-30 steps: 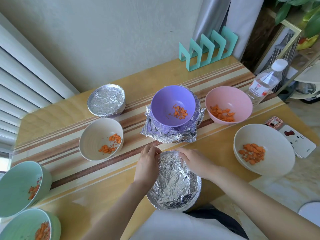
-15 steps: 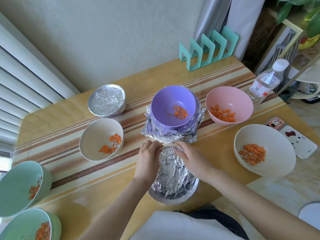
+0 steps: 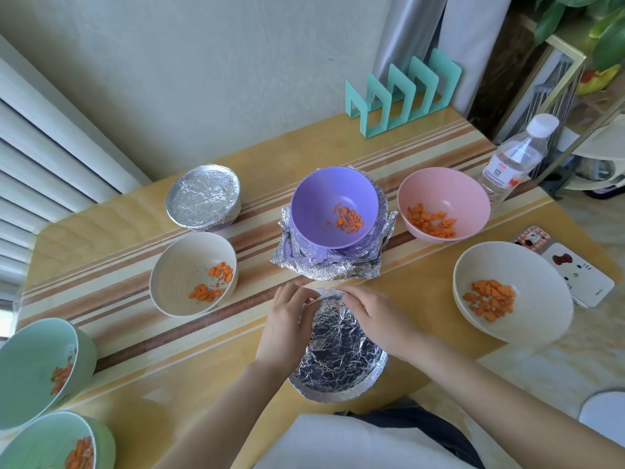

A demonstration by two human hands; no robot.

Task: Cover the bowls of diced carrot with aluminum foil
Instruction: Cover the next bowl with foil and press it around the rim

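The near bowl (image 3: pixel 341 396) stands at the near edge of the table (image 3: pixel 111 231), directly in front of us, and a foil sheet (image 3: pixel 338 350) lies over its mouth. Our left hand (image 3: pixel 287 323) and right hand (image 3: pixel 375 319) meet at the far rim. The fingers of both are curled over the edge and pinch the foil there.

We judge that this foil is very thin and light. It holds a crease once it is pressed, but it tears easily if we pull it tight over the rim. So we should take it only at the border, between fingertips and thumb, and fold it down under the lip little by little around the bowl. The middle is already wrinkled, and we should not press on it.

The bowl itself is probably light, with only a few carrots inside, and the table surface looks glossy, so it may slide. One hand should steady it while the other folds.

More foil lies in a spare foil stack (image 3: pixel 324 269) under the purple bowl (image 3: pixel 333 206), just beyond our hands. This bowl serves as a weight and must be lifted first. One covered bowl (image 3: pixel 203 198) stands at the far left.
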